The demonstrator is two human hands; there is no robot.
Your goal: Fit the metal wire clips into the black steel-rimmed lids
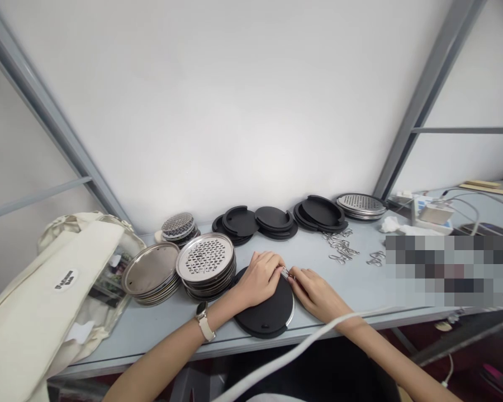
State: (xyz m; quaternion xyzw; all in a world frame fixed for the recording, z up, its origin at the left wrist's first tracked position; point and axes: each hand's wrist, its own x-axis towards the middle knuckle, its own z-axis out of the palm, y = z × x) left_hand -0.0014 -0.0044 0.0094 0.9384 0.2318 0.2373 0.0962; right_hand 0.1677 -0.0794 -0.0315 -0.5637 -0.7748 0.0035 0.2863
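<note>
A black round cover [272, 310] lies near the table's front edge, with a strip of silver rim showing at its right. Over its upper part, my left hand [260, 279] is closed, thumb and fingers pinching a small bent-wire clip [285, 272]. From the right, my right hand [314, 291] meets it, its fingertips pinched at the other side of the same clip. Fingers partly hide the clip's shape. More bent-wire clips [341, 245] lie loose in a pile beyond my right hand.
Left of the cover stand stacks of round grater plates [205, 257] and plain metal discs [153, 268]. More black covers [241, 220] line the wall. A cream bag [50, 296] sits at far left. A white cable [293, 354] crosses in front of my right forearm.
</note>
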